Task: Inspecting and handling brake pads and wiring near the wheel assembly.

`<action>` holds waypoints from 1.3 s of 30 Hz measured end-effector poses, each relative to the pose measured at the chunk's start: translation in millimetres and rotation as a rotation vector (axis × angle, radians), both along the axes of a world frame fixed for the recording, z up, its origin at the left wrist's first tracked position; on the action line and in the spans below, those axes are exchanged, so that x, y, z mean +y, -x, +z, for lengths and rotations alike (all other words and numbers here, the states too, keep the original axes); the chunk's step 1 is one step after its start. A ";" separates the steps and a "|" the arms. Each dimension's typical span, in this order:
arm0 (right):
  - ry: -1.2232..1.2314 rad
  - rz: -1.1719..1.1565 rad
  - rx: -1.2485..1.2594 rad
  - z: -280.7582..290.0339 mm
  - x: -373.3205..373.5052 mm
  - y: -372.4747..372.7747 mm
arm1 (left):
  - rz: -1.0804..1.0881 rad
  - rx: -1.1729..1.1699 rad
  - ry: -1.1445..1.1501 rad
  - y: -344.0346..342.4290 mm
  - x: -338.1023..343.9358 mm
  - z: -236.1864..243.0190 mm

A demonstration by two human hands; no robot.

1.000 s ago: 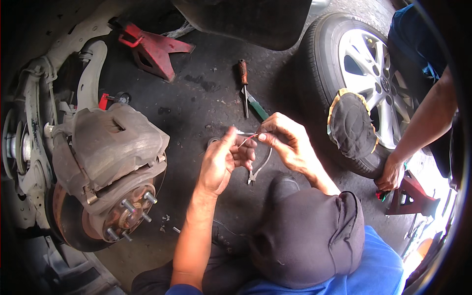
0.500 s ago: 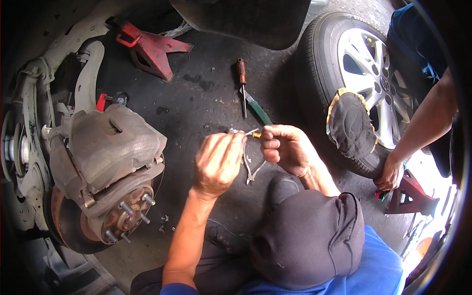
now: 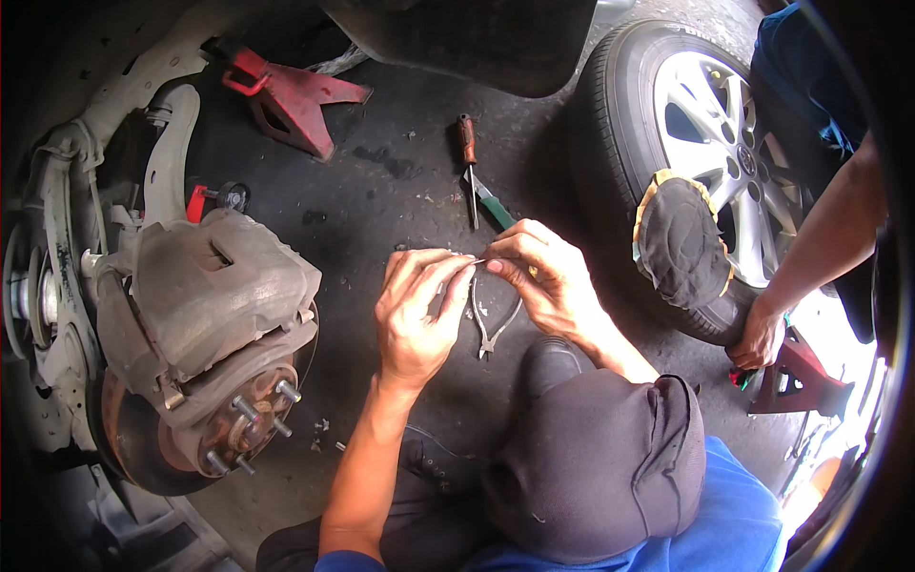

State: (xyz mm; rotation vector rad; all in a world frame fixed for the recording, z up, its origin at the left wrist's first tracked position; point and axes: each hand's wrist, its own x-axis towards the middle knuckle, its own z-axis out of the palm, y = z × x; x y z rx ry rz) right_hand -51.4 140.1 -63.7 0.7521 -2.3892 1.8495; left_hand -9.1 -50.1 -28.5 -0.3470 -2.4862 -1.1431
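Car is up w/ the wheel off: brake assembly w/ rusty hub and studs sits at the left side of the dark garage floor, removed wheel leans at the right edge, red jack stand near the top. A second person's hand rests on the tyre by a dark cloth pad, apart from the work. Center of floor, just above the dark cap in the foreground, both hands meet: left hand curled, fingertips pinching one end of a thin metal spring clip; right hand clenched on the other end, thumb and forefinger pressed together. The clip's top runs short and roughly level between the two hands, its bent legs hanging down and crossing below the fingers, so its long axis is approx. vertical in view. Both hands touch it; right looks slightly higher, left lower. A red-handled screwdriver and green-handled pliers lie on the floor just beyond the right knuckles, towards the top edge.
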 end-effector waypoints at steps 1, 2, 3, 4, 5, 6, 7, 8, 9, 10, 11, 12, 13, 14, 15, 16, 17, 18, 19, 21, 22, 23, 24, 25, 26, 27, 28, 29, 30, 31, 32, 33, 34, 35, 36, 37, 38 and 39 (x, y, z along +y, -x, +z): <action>-0.012 -0.003 0.028 0.1 0.6 -0.7 | 0.002 -0.035 -0.005 -0.5 0.5 1.0; -0.023 -0.005 0.056 0.2 1.4 -0.8 | 0.002 -0.035 -0.005 -0.6 0.3 1.7; -0.024 -0.004 0.056 0.7 1.5 -2.8 | -0.018 0.038 0.101 -0.8 0.1 1.8; 0.029 -0.002 -0.125 1.4 1.9 -5.2 | -0.021 0.086 0.195 -1.0 -0.7 1.9; 0.087 0.023 -0.306 1.8 2.2 -5.7 | -0.046 0.191 0.267 0.5 0.2 0.4; 0.084 0.002 -0.306 2.2 2.4 -5.3 | -0.043 0.186 0.268 1.6 -0.6 -0.4; 0.288 0.072 -0.590 2.6 3.4 -3.9 | -0.066 0.293 0.376 3.6 -1.6 -1.4; 0.487 0.143 -0.880 3.0 3.7 -2.8 | -0.092 0.433 0.482 5.1 -3.0 -2.1; 0.594 0.149 -0.982 3.8 3.9 -3.1 | -0.105 0.452 0.507 6.8 -5.4 -2.4; 0.593 0.146 -0.983 4.6 3.8 -3.3 | -0.110 0.429 0.522 8.5 -6.9 -2.8; 0.519 0.102 -0.853 5.7 3.5 -4.3 | -0.119 0.295 0.342 9.5 -8.7 -3.1; 0.453 0.069 -0.725 6.8 3.5 -5.1 | -0.103 0.132 0.157 9.9 -10.0 -3.3; 0.396 0.048 -0.625 8.3 3.3 -7.7 | -0.060 -0.141 -0.182 6.1 -10.9 -2.6; 0.396 0.023 -0.630 9.2 4.2 -6.8 | -0.036 -0.425 -0.512 1.7 -11.1 -1.6; 0.213 0.017 -0.418 10.3 6.2 -5.5 | -0.030 -0.644 -0.760 3.1 -16.2 -1.3; 0.043 0.013 -0.212 10.9 7.1 -3.7 | -0.008 -0.869 -0.956 5.6 -21.6 -0.8; -0.015 0.032 -0.120 11.7 8.6 -2.3 | -0.100 -0.980 -1.037 6.1 -23.6 -1.4; -0.016 0.036 -0.120 11.9 9.1 -0.2 | -0.148 -0.964 -1.080 4.6 -24.1 -1.6; -0.073 0.048 -0.023 12.2 9.9 1.8 | -0.164 -1.016 -1.053 3.7 -23.5 -2.3; -0.129 0.064 0.072 12.5 9.5 3.7 | -0.160 -1.022 -1.008 0.7 -18.4 -2.8; -0.152 0.064 0.116 12.7 8.6 3.9 | -0.159 -1.020 -1.010 -0.4 -16.5 -2.1; -0.159 0.056 0.166 12.8 7.8 3.7 | -0.127 -0.891 -0.818 -1.8 -13.7 -1.1; -0.176 0.062 0.160 12.8 5.7 2.1 | -0.099 -0.741 -0.636 -2.1 -11.0 -0.4; -0.018 0.050 -0.091 12.6 3.0 -0.6 | -0.027 -0.558 -0.439 -4.1 -5.7 0.2; 0.127 0.052 -0.367 12.5 1.9 -2.4 | -0.018 -0.574 -0.437 -2.4 -5.4 0.9; 0.140 0.031 -0.343 12.3 2.9 -2.7 | -0.071 -0.231 -0.132 -0.9 -5.1 1.6; 0.322 0.072 -0.623 12.1 5.1 -2.5 | -0.119 0.114 0.171 0.1 -5.2 2.0; 0.534 0.138 -0.882 11.4 7.0 -2.7 | -0.128 0.170 0.239 -0.3 -5.3 2.5; 0.748 0.224 -1.130 10.8 9.7 -2.6 | -0.128 0.171 0.238 0.5 -6.4 2.6; 0.829 0.251 -1.297 8.9 9.8 -1.8 | -0.137 0.253 0.318 1.3 -8.3 2.6; 0.941 0.328 -1.443 6.8 9.5 -0.7 | -0.140 0.345 0.389 2.3 -10.0 2.3; 0.973 0.334 -1.490 5.1 8.9 -2.4 | -0.140 0.344 0.414 2.4 -11.4 2.2; 0.970 0.309 -1.496 3.2 7.7 -3.2 | -0.144 0.333 0.422 2.8 -11.9 1.6; 0.879 0.229 -1.332 1.3 5.8 -4.4 | -0.126 0.289 0.358 3.2 -12.4 1.1; 0.772 0.140 -1.176 -0.1 4.2 -5.5 | -0.110 0.252 0.296 3.6 -12.8 0.9; 0.789 0.153 -1.169 -1.3 1.4 -7.2 | -0.099 0.201 0.220 4.1 -13.1 0.9; 0.618 0.065 -0.890 -2.1 -1.4 -8.9 | -0.100 0.199 0.221 4.1 -13.4 1.1; 0.445 -0.022 -0.611 -2.4 -3.7 -10.1 | -0.098 0.152 0.166 4.3 -13.6 1.3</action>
